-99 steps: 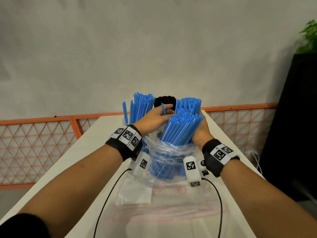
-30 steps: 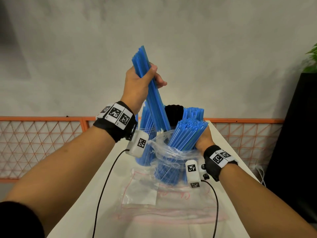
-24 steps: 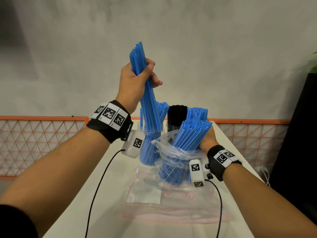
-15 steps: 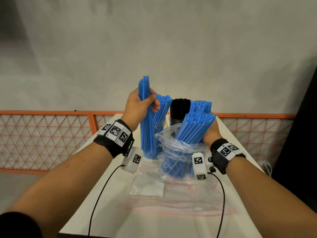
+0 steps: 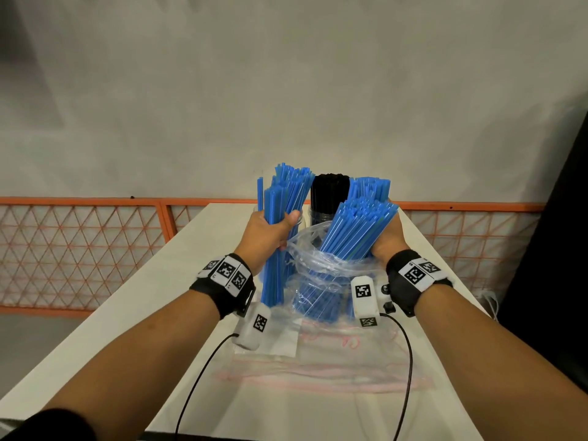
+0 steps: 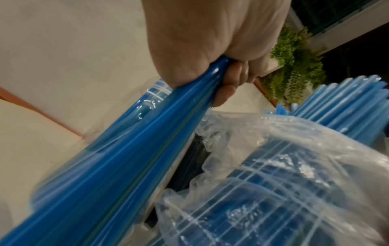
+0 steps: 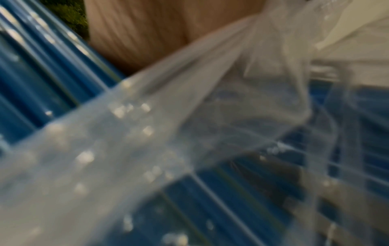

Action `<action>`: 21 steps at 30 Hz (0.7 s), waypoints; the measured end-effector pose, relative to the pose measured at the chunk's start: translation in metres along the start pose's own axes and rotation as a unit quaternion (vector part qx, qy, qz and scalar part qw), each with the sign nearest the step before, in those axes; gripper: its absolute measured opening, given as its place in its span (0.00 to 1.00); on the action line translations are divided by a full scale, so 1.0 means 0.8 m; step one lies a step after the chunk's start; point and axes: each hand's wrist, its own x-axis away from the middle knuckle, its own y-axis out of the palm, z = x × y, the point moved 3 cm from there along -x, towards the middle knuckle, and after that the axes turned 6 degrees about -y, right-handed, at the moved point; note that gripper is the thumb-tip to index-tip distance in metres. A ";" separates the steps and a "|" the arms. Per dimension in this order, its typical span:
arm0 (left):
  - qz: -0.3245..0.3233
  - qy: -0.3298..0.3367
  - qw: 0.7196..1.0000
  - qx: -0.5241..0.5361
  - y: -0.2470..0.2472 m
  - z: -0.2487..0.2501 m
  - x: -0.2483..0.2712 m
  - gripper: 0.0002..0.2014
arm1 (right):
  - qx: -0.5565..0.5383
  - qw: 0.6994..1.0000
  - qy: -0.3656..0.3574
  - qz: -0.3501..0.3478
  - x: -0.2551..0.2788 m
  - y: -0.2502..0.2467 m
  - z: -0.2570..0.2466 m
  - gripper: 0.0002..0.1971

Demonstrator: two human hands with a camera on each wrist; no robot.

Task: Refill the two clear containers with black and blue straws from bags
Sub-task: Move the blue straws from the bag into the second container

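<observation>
no legible words or numbers appear in your views; faint red writing on the flat clear plastic zip bag (image 5: pixel 350 348) is unreadable, and your black wristbands (image 5: pixel 227 283) carry only square coded markers.

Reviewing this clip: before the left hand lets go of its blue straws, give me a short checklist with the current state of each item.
1. Left hand grips the bundle of blue straws: ok.
2. Bundle's lower ends inside the clear container: cannot tell, the hand and bag hide the rim.
3. Bundle upright: ok, nearly vertical.
4. Right hand steadies the plastic bag of blue straws: ok.
5. Black straws standing in their own container: ok.
6. Loose straws fallen on the table: ok, none visible.
</observation>
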 end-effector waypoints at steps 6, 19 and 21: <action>0.001 -0.030 0.999 0.027 -0.004 -0.011 -0.009 0.17 | -0.091 0.995 0.031 0.027 -0.009 -0.003 0.008 0.16; 0.046 -0.050 0.998 0.009 -0.023 -0.019 -0.018 0.16 | -0.124 0.991 0.051 0.023 -0.007 -0.005 0.012 0.16; 0.103 -0.002 0.995 -0.014 -0.041 0.024 -0.028 0.19 | -0.111 0.992 0.053 0.018 -0.006 -0.005 0.012 0.16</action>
